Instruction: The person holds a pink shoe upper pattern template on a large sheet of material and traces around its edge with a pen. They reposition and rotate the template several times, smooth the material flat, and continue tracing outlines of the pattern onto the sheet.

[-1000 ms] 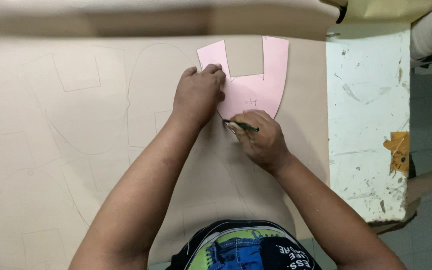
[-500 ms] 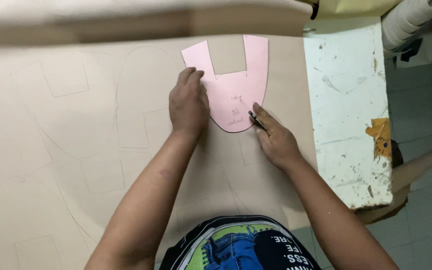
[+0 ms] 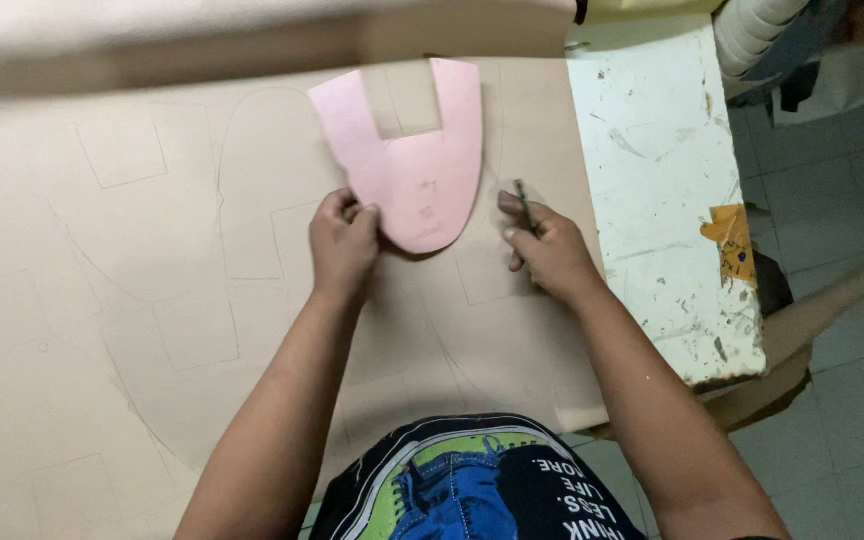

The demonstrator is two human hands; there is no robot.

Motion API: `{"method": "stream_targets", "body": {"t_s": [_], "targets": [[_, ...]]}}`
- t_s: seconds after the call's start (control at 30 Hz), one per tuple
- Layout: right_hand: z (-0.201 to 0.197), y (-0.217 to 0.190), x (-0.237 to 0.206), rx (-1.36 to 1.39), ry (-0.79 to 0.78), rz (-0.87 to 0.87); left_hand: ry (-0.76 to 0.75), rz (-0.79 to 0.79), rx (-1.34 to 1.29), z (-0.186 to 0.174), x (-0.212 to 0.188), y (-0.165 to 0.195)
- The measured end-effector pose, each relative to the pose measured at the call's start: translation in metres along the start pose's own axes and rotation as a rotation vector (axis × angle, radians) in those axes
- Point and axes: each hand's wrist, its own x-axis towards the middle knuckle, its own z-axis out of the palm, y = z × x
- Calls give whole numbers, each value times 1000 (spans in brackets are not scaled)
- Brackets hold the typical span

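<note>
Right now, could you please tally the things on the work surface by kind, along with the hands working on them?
Pink templates: 1, the pink template, gripped at its edge by the left hand
Pens: 1, the pen, in the right hand
Beige sheets: 1, the beige sheet, marked with traced outlines
Hands: 2
Total: 5

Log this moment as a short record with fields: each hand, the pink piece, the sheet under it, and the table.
left hand: grips the lower left edge of the pink template
right hand: holds a pen, clear of the template
pink template: U-shaped, flat, notch pointing away from the person
tan sheet: lies beneath, covered with drawn outlines
table: white, chipped, stained surface exposed to the right
</note>
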Motion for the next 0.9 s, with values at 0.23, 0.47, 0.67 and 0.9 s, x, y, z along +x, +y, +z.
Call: {"method": "stream_targets", "body": {"t_s": [0.23,0.47,0.67,0.9], "targets": [[-41,85,-65,569,111,88,311,-4,96,-134,-105,-18],[-29,157,-123,488,213,42,441,-79,121,-191,-197,-59],[-21,144,-127,621,285,120,333,-29,-2,-210,-192,-76],[21,91,-119,509,145,-92,285,-115,69,-213,-192,-54]]}}
